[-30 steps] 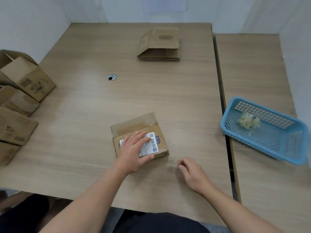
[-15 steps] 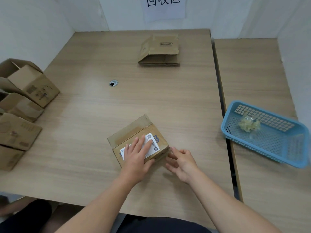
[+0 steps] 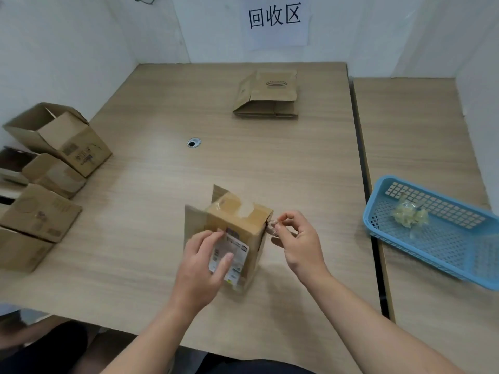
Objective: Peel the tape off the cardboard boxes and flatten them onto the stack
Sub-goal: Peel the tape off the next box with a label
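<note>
Head view: the left hand [image 3: 201, 265] grips the small cardboard box [image 3: 243, 220] upright at the table's near middle. The right hand [image 3: 295, 238] pinches its tape end [image 3: 271, 228] (peel barely begun). The flattened stack [image 3: 267, 95] lies far back, and the unflattened boxes [image 3: 62, 139] wait at the left.

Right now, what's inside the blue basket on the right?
One crumpled wad of clear yellowish tape lies on the mesh floor of the blue basket, near its far end. Anything beneath the wad is covered and cannot be seen.
</note>
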